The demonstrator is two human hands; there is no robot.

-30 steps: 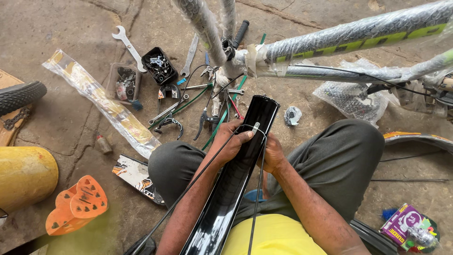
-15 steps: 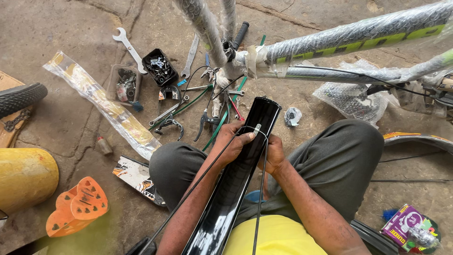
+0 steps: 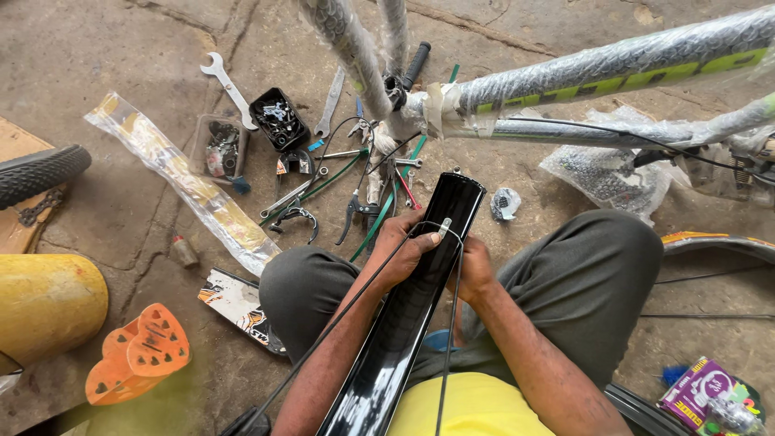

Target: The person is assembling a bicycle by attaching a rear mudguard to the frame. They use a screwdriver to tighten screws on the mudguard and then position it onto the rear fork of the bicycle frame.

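Sitting on the concrete floor (image 3: 105, 56), the person rests a glossy black mudguard (image 3: 404, 315) lengthwise over the lap, its far end pointing at the plastic-wrapped bicycle frame (image 3: 613, 64). Left of the mudguard, the left hand (image 3: 404, 246) is closed over its edge, pinching a small metal clip (image 3: 443, 228) on the thin wire stay (image 3: 355, 299). Right of the mudguard, the right hand (image 3: 475, 270) grips the other edge. Seating the clip well probably calls for a firm brace from both sides. Spanners and pliers (image 3: 355, 211) lie beyond the mudguard's far end.
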